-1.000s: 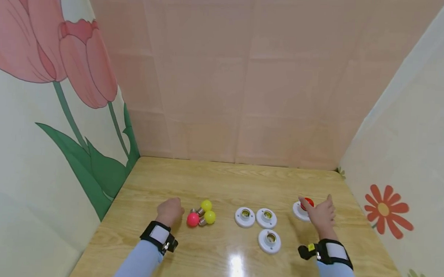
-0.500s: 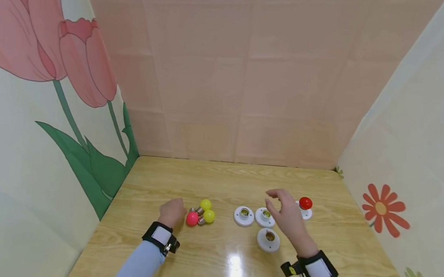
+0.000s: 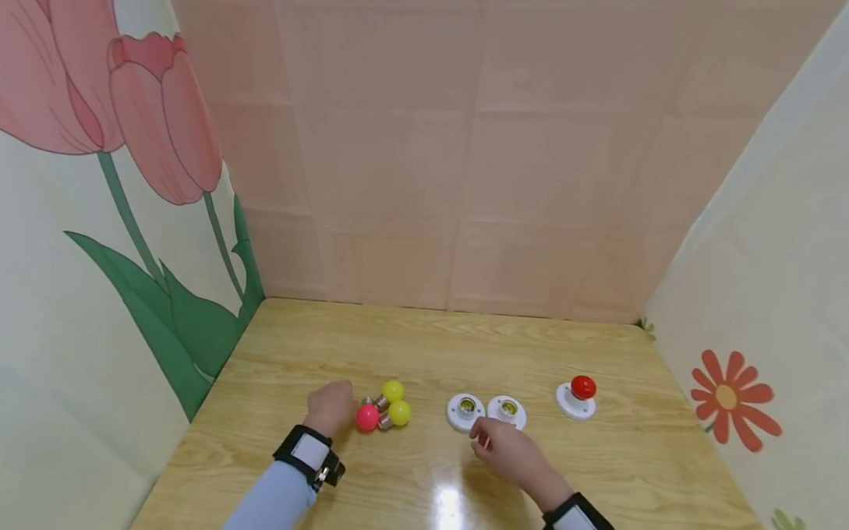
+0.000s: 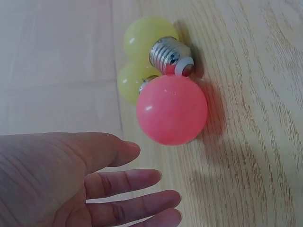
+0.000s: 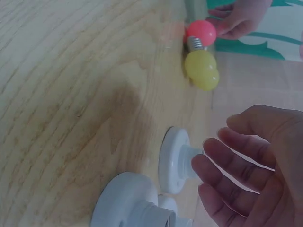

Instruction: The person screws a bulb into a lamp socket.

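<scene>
While the pink light bulb lies just beside the left hand, low and left of centre in the head view, two yellow bulbs cluster with it; the left wrist view shows that hand empty, fingers extended. Rightward, the right hand, loosely curved and empty, hides a white lamp socket visible at the right wrist view's bottom. Two other sockets and a red bulb in its base share the wood-grained desk, backed by a pinkish wall covering.

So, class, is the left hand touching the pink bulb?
Apart: the left wrist view shows tabletop between the left hand and the pink bulb.
</scene>
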{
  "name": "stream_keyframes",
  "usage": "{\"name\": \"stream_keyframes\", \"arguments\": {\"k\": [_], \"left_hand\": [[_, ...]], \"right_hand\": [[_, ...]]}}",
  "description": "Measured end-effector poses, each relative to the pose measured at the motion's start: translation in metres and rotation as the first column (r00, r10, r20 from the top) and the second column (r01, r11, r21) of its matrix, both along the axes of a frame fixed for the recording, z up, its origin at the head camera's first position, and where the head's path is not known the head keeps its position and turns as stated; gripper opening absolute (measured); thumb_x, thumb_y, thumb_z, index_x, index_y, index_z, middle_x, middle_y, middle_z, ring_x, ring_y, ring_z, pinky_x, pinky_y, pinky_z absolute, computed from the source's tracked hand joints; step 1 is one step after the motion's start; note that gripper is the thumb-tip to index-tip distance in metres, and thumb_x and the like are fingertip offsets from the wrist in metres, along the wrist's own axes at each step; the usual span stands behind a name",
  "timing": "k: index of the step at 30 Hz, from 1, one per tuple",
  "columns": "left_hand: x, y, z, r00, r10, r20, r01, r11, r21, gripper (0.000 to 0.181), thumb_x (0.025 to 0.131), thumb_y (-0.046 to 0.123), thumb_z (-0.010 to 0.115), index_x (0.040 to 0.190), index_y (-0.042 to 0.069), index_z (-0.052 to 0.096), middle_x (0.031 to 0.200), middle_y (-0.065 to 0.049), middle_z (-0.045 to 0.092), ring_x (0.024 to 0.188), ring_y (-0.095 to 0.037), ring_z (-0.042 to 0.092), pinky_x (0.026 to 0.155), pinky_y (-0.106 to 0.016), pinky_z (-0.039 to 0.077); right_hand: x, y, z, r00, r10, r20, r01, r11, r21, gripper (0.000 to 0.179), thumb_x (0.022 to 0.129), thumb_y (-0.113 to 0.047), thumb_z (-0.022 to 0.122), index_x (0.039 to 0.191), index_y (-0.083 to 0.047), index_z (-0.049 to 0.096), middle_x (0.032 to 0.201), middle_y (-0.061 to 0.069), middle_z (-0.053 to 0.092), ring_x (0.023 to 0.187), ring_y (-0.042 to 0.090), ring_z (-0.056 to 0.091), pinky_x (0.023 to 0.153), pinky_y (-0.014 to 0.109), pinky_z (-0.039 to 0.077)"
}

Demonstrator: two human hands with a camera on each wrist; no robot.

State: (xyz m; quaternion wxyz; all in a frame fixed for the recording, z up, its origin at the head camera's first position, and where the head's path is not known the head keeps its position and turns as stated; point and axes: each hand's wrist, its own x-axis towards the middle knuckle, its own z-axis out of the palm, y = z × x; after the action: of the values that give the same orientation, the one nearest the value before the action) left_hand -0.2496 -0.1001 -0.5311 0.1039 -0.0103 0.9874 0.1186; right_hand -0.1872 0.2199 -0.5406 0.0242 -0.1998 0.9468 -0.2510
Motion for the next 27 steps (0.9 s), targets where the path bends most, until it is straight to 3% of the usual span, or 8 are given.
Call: {"name": "stream_keyframes", "arguments": {"k": [7,11,14,18,22,27], "left_hand": [[-0.002,0.002,-0.001,1.000,0.005,-0.003,-0.005,1.000,-0.028,0.022,0.091,0.028,0.064,0.087,0.007,0.066,0.066,-0.004,0.057,0.058,-0.016,0.053,0.052,-0.031,0.044],[-0.001,0.003,0.000,1.000,0.003,-0.002,-0.004,1.000,-0.019,0.022,0.092,0.028,0.063,0.085,0.007,0.066,0.066,-0.004,0.057,0.057,-0.016,0.053,0.050,-0.030,0.043],[-0.001,0.003,0.001,1.000,-0.003,-0.009,0.003,1.000,-0.013,0.022,0.092,0.027,0.063,0.085,0.006,0.066,0.067,-0.004,0.058,0.058,-0.016,0.054,0.050,-0.031,0.044],[-0.001,0.003,0.002,1.000,-0.007,-0.021,0.006,1.000,-0.022,0.022,0.091,0.028,0.063,0.085,0.007,0.066,0.070,-0.004,0.061,0.061,-0.016,0.055,0.053,-0.034,0.048],[0.000,0.004,0.004,1.000,0.001,-0.017,-0.002,1.000,-0.025,0.023,0.092,0.029,0.063,0.086,0.007,0.067,0.071,-0.004,0.060,0.062,-0.016,0.055,0.055,-0.035,0.048],[0.002,0.007,0.008,1.000,0.006,-0.007,-0.006,1.000,-0.028,0.025,0.093,0.031,0.062,0.087,0.006,0.067,0.070,-0.004,0.060,0.062,-0.016,0.054,0.056,-0.035,0.048]], "right_hand": [[0.000,0.002,-0.007,0.999,-0.001,0.052,0.000,1.000,0.028,0.007,0.086,-0.013,0.066,0.092,-0.012,0.063,0.076,-0.009,0.058,0.067,0.002,0.051,0.057,0.023,0.042],[0.002,0.006,-0.003,0.996,-0.091,0.015,0.091,0.996,-0.006,0.013,0.084,-0.017,0.069,0.095,-0.011,0.064,0.080,-0.006,0.060,0.072,0.008,0.055,0.061,0.026,0.045],[0.002,0.013,-0.004,0.974,-0.219,-0.052,0.219,0.976,-0.016,0.036,0.080,-0.027,0.076,0.108,-0.009,0.062,0.095,0.003,0.063,0.083,0.017,0.061,0.070,0.033,0.050],[0.005,0.027,-0.010,0.939,-0.330,-0.099,0.335,0.942,0.038,0.084,0.071,-0.047,0.081,0.132,0.000,0.048,0.121,0.020,0.057,0.107,0.033,0.058,0.090,0.048,0.048],[0.009,0.036,-0.020,0.935,-0.351,-0.048,0.354,0.927,0.126,0.113,0.064,-0.063,0.079,0.142,0.006,0.036,0.127,0.029,0.051,0.113,0.044,0.052,0.093,0.057,0.044],[0.015,0.042,-0.041,0.918,-0.396,0.005,0.387,0.900,0.198,0.129,0.056,-0.076,0.074,0.142,0.012,0.033,0.123,0.031,0.051,0.108,0.045,0.053,0.090,0.056,0.046]]}}
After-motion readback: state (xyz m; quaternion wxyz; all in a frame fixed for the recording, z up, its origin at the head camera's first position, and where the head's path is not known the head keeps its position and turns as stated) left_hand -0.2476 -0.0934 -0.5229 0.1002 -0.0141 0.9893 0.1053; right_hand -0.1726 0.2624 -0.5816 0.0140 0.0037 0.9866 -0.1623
